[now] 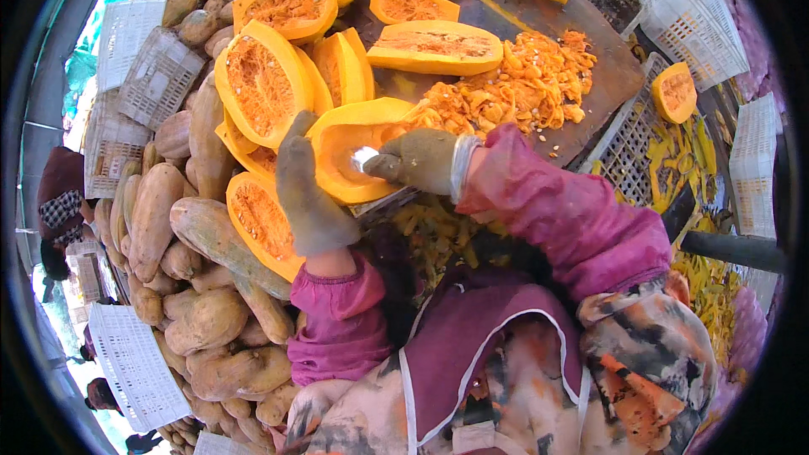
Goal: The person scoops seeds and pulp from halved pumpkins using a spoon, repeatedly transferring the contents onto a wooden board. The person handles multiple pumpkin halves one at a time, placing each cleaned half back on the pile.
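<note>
A peeled, halved pumpkin (344,183) lies cut side up in front of me at the near edge of the board, its hollow mostly smooth. My left hand (316,196), in a brownish work glove, grips its left end. Inside the hollow, my gloved right hand (420,158) holds a small shiny metal tool (364,157); the fingers hide most of it, so its kind is unclear. Just beyond the right hand, a heap of stringy orange pulp and seeds (505,85) touches the pumpkin's far rim.
Several seed-filled pumpkin halves (265,85) crowd the board (610,69) at left and back. Whole unpeeled pumpkins (208,319) are piled left. White plastic crates (686,12) stand at both sides. Yellow peelings (686,161) and one cut pumpkin piece (674,93) lie right.
</note>
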Available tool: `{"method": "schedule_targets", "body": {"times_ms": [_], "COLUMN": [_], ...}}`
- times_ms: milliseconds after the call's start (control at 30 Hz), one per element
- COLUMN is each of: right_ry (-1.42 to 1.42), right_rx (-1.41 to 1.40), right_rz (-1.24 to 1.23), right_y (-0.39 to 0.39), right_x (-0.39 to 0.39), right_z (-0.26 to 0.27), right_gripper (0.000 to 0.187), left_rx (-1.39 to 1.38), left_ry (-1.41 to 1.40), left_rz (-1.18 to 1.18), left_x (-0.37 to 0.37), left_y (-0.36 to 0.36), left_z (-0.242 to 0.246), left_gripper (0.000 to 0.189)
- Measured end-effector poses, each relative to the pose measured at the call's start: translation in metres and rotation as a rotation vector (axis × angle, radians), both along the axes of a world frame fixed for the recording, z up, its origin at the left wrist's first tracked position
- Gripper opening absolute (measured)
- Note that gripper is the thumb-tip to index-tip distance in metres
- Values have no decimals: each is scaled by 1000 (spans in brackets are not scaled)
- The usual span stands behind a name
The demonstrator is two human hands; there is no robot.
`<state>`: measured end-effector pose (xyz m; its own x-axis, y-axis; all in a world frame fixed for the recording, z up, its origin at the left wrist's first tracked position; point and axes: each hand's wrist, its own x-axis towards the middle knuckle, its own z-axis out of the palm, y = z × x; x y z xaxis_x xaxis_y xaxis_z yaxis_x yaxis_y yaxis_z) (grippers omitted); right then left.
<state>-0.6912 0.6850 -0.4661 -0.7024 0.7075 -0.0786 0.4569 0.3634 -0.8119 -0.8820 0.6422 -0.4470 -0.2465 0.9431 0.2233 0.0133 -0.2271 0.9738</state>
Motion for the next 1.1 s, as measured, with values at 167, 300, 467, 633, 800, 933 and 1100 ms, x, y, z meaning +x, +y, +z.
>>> {"method": "schedule_targets", "body": {"times_ms": [167, 300, 467, 633, 800, 933, 1100], "right_ry": [-566, -520, -433, -706, -365, -696, -307], "right_rx": [-148, -154, -266, -89, -89, -200, 54], "right_rz": [-202, -192, -338, -346, -121, -396, -73], "right_y": [6, 7, 10, 11, 3, 3, 3], "right_x": [33, 28, 35, 48, 25, 32, 40], "right_z": [-3, 4, -13, -7, 1, -8, -15], "right_gripper": [57, 70, 65, 61, 57, 57, 61], "left_rx": [108, 73, 3, 152, 149, -13, 41], "left_ry": [301, 220, 30, 438, 386, 86, 159], "left_rz": [1, 23, 0, 24, 32, 39, 18], "left_x": [-6, -7, -7, -10, -8, -4, -2], "left_y": [-2, 1, 1, 6, 8, 7, 5], "left_z": [-4, -7, -7, -7, -7, -6, -2], "left_gripper": [48, 46, 42, 40, 42, 44, 43]}}
